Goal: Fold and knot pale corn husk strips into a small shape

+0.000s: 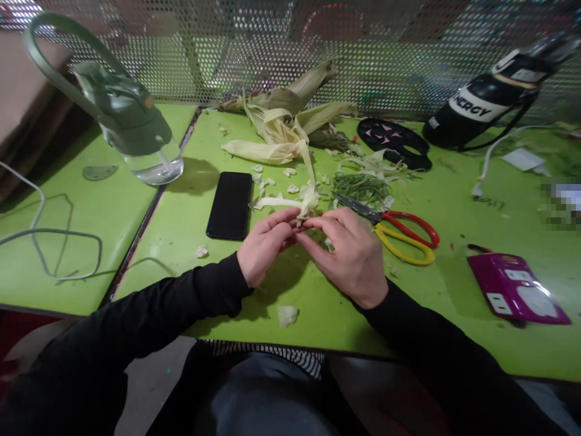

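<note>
My left hand [269,242] and my right hand [348,251] meet over the green table, fingertips pinched together. Between them sits a small, pale bundle of corn husk [308,203], its lower end hidden by my fingers. A long husk strip rises behind it toward a heap of dry corn husks [276,124]. Just right of my right hand lie scissors [408,233] with one red and one yellow handle, blades partly over a pile of green shreds [363,186]. A black phone [230,206] rests flat beyond my left wrist. Small husk scraps [287,315] are scattered around both hands.
A green water bottle [136,127] stands at the left, near a grey cable [68,233]. At the back right are a black pad [393,140] and a tilted black bottle [481,100]. A purple socket box [517,287] lies right. Perforated metal mesh [385,60] closes the back.
</note>
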Demonstrator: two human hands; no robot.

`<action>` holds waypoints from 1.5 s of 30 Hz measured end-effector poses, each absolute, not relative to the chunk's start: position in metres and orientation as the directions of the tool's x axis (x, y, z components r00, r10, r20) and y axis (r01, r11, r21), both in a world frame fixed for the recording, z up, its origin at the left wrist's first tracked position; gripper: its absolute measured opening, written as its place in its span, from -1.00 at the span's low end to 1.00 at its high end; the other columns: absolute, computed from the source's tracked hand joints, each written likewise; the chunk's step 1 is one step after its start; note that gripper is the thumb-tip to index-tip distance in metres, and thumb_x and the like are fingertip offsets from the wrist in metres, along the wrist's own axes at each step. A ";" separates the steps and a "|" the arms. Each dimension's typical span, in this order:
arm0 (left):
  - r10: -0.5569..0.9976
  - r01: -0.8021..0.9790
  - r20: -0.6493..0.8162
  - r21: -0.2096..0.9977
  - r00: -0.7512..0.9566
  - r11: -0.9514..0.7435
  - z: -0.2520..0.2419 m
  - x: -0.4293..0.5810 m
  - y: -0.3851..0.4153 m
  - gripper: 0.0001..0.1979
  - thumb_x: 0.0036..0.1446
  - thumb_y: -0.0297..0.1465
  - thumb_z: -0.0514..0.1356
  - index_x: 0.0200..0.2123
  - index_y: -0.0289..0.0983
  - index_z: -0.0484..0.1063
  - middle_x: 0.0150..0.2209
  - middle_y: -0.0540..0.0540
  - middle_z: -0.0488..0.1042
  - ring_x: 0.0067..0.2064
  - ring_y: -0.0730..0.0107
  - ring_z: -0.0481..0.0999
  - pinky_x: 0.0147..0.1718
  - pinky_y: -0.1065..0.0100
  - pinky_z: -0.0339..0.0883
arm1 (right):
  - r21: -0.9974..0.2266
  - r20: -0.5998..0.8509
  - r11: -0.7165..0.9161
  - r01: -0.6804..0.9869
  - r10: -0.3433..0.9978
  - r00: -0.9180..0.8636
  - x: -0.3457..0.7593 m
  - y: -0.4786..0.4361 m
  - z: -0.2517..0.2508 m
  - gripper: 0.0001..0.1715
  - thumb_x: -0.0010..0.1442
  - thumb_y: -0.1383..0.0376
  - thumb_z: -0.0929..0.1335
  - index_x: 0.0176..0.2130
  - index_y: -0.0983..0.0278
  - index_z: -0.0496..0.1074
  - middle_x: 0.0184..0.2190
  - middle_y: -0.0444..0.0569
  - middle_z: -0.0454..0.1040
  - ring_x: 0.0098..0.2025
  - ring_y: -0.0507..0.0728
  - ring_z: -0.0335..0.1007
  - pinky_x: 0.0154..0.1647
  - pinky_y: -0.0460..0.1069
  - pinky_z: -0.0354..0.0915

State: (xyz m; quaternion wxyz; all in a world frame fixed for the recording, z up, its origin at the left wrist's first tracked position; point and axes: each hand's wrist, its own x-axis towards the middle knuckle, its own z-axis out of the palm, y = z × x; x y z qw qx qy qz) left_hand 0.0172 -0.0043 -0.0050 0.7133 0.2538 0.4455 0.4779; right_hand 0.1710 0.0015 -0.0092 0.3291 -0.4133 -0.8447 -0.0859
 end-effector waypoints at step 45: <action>0.944 -0.152 -0.116 0.974 0.310 0.169 0.002 0.011 -0.005 -0.81 -0.02 -0.55 0.32 -0.29 -0.36 0.42 -0.42 0.02 0.47 -0.44 0.59 0.39 -0.42 0.51 0.29 | -0.951 -0.149 -0.208 -0.227 0.957 -0.251 0.176 0.009 -0.003 -0.76 0.07 0.18 0.50 -0.38 0.26 0.43 -0.58 -0.27 0.23 -0.64 -0.14 -0.09 -0.68 -0.16 -0.13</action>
